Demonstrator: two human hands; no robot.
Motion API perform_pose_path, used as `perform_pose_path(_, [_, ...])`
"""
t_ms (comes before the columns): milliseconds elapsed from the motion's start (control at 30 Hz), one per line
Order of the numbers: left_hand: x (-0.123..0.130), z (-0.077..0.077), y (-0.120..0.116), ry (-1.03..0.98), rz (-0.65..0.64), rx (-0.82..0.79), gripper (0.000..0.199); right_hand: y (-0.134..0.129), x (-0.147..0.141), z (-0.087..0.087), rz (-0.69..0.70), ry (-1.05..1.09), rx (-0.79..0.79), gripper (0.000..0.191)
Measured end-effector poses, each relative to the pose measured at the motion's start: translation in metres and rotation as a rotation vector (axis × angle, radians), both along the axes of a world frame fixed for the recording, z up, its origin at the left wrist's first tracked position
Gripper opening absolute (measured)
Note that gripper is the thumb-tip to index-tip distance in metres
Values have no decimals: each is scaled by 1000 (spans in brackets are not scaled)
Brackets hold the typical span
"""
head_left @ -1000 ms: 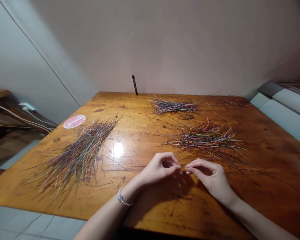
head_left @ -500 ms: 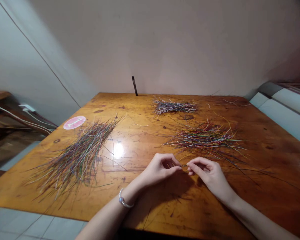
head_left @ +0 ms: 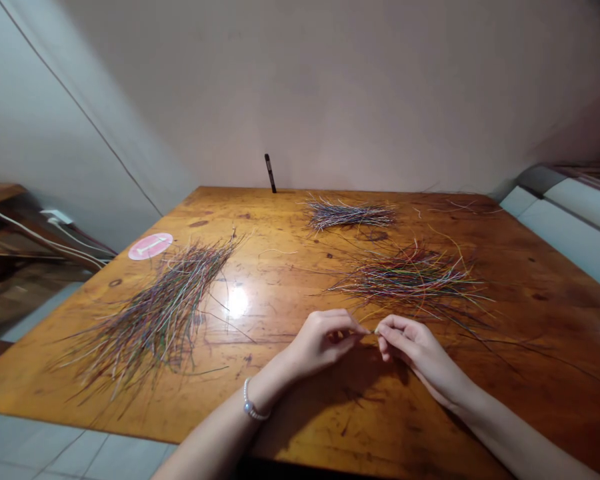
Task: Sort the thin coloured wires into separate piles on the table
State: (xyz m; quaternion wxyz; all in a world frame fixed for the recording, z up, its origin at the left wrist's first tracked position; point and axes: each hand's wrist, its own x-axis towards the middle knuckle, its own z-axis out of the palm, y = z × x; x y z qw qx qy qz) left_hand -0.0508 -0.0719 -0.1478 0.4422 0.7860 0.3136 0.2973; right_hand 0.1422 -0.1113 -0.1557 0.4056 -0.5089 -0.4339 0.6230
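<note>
Between my fingertips runs a short stretch of thin wire, dark or yellowish; most of it is hidden by my fingers. My left hand pinches one side of it with thumb and forefinger. The other side is pinched in my right hand, fingers curled. Both hands are just above the table, in front of a loose pile of multicoloured wires. A larger fanned pile of coloured wires lies to the left. Farther back is a smaller bundle of whitish and dark wires.
A black pen-like stick stands against the wall at the back edge of the wooden table. A pink round sticker is at the left edge. Stray wires lie at the back right, near a pale padded seat.
My left hand has turned slightly, its fingers straighter and closer to the right fingertips. My right hand has shifted very little. The piles stay as they were.
</note>
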Motion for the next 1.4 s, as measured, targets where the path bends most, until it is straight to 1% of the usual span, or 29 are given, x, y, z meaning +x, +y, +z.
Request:
perform_pose_path(67, [1, 1, 0, -10, 14, -33, 19, -1, 1, 0, 0, -11, -8, 32])
perform_pose_path(133, [1, 3, -1, -6, 31, -114, 19, -1, 1, 0, -3, -22, 2, 33])
perform_pose_path(200, [1, 5, 0, -14, 44, -248, 21, 0, 1, -1, -11, -34, 27, 33])
perform_pose_path(267, [1, 6, 1, -53, 29, -432, 33, 0, 0, 0, -17, -59, 54, 33])
perform_pose_path(333, [0, 5, 3, -83, -28, -616, 47, 1, -1, 1, -17, -105, 86, 34])
perform_pose_path(400, [0, 3, 4, -66, -119, -746, 46, 0, -2, 2, -15, -167, 137, 34])
perform_pose_path(500, [-1, 0, 6, -61, -257, -865, 45, -2, -3, 3, -6, -230, 222, 33])
perform_pose_path(600, [-1, -3, 7, -126, -310, -954, 47, -4, -4, 2, 10, -241, 248, 32])
perform_pose_path(733, [-2, -5, 9, -189, -308, -986, 41, -4, -3, 2, 23, -234, 248, 32])
perform_pose_path(833, [-3, -5, 10, -219, -316, -985, 37, -5, -3, 2, 64, -229, 265, 31])
perform_pose_path(1000, [-4, -2, 9, -179, -388, -939, 29, -7, -3, 0, 94, -230, 287, 28])
perform_pose_path(1133, [-4, 1, 9, -158, -408, -908, 33, -8, -3, -2, 90, -245, 288, 27])
perform_pose_path(1300, [-4, 1, 9, -202, -388, -959, 36, -9, -3, -3, 101, -248, 306, 26])
perform_pose_path(1400, [-4, 2, 9, -196, -402, -948, 34, -10, -2, -3, 105, -270, 323, 25])
